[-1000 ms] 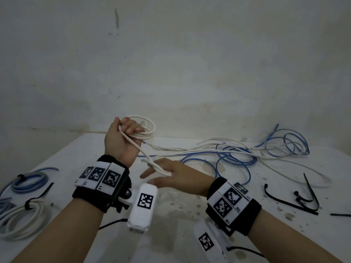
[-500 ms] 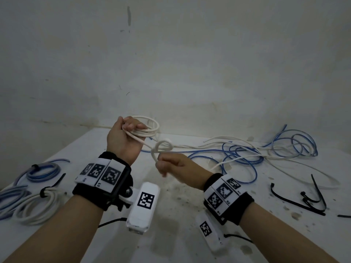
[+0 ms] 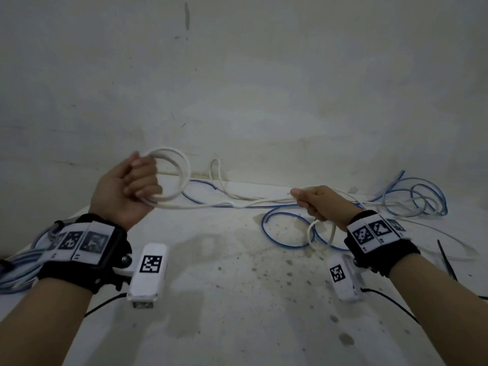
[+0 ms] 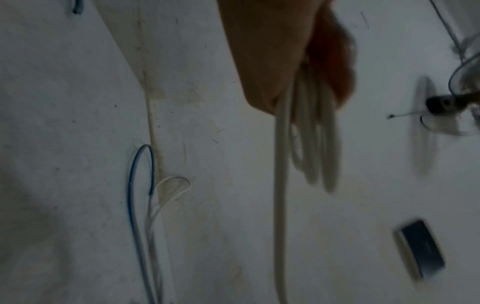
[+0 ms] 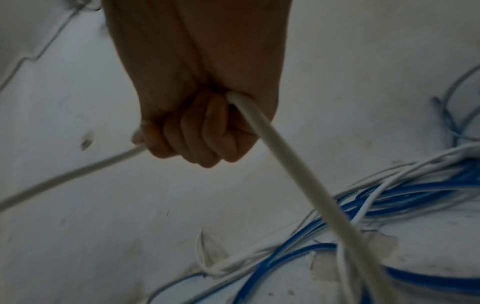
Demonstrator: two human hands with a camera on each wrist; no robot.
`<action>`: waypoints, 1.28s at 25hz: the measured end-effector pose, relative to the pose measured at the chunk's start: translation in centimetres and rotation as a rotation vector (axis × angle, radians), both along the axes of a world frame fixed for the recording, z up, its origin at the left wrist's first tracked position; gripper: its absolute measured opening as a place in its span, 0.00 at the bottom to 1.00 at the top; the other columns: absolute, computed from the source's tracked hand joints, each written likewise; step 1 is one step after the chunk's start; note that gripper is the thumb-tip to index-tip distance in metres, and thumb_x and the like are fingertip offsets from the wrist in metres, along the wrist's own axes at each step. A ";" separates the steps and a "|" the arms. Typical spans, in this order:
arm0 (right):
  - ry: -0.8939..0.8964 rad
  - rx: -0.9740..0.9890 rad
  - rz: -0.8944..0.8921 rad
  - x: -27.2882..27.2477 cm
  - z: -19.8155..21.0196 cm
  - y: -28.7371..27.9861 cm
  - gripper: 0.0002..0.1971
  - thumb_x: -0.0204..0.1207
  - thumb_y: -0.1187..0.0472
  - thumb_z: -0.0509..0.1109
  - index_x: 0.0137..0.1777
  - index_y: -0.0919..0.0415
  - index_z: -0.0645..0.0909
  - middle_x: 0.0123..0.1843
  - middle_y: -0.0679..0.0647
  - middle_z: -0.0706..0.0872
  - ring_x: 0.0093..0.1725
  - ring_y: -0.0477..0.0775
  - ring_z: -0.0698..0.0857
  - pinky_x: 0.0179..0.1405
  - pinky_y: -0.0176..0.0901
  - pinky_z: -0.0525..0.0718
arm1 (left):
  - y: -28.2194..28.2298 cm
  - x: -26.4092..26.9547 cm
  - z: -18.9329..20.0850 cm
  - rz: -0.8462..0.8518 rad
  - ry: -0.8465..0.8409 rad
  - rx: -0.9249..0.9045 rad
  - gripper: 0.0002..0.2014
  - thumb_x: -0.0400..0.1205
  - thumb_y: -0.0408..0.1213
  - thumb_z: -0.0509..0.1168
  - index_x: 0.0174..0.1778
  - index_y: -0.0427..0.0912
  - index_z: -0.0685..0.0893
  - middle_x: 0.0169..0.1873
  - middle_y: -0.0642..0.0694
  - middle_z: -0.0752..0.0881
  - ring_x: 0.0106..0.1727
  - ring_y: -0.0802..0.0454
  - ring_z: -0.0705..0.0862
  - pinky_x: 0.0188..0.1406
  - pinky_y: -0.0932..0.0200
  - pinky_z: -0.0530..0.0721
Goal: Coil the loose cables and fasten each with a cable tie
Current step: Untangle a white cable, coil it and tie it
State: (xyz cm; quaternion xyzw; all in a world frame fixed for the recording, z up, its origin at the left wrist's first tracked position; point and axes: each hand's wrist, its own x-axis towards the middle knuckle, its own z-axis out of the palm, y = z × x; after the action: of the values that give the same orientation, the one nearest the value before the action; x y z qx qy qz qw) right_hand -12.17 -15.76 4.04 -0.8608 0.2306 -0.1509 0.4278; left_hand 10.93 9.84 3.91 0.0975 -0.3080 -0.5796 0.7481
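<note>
My left hand (image 3: pixel 132 186) is raised at the left and grips a small coil of white cable (image 3: pixel 182 178) of a few loops. The same coil (image 4: pixel 314 144) hangs from the fist in the left wrist view. A single strand of the white cable (image 3: pixel 224 206) runs rightward to my right hand (image 3: pixel 314 204), which is closed in a fist around it. In the right wrist view the white cable (image 5: pixel 293 164) passes through the curled fingers (image 5: pixel 207 133) and trails down toward the table. A small loop of it hangs below the right hand (image 3: pixel 320 236).
Loose blue cables (image 3: pixel 412 199) and thin white ones tangle along the back right of the white table (image 3: pixel 237 299). Tied blue and white coils (image 3: pixel 18 270) lie at the left edge. Black cable ties (image 3: pixel 446 260) lie at the right. A wall stands close behind.
My right hand has slid rightward along the white cable, away from the left hand, drawing a long strand straight between them. The left hand keeps hold of the coil.
</note>
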 end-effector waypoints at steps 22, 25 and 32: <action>-0.040 0.217 0.387 -0.6 -1.5 9.6 0.05 0.82 0.62 0.61 0.53 0.56 0.78 0.23 0.47 0.67 0.19 0.44 0.66 0.28 0.38 0.81 | -8.2 -6.9 -2.9 0.510 -0.044 0.474 0.23 0.84 0.55 0.39 0.31 0.45 0.66 0.16 0.53 0.69 0.17 0.58 0.66 0.21 0.68 0.70; 0.028 0.055 0.374 -0.6 -3.0 9.0 0.06 0.82 0.58 0.61 0.49 0.56 0.78 0.24 0.50 0.67 0.20 0.46 0.66 0.27 0.38 0.77 | -7.3 -5.4 -2.6 0.448 0.092 0.334 0.13 0.80 0.40 0.59 0.30 0.42 0.70 0.19 0.51 0.71 0.18 0.56 0.72 0.33 0.65 0.76; 0.306 -0.013 0.405 -0.3 -4.9 4.5 0.21 0.83 0.50 0.56 0.30 0.56 0.77 0.23 0.51 0.69 0.21 0.46 0.67 0.33 0.39 0.72 | -5.0 -5.2 0.2 0.046 -0.030 0.080 0.20 0.87 0.41 0.42 0.43 0.33 0.76 0.26 0.45 0.70 0.27 0.52 0.69 0.41 0.60 0.71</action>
State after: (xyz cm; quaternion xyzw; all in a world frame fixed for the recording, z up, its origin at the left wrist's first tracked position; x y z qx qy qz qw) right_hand -12.50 -11.28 -0.88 -0.9051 0.1145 0.0686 0.4037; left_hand 5.69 4.82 4.10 0.1427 -0.2935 -0.5727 0.7520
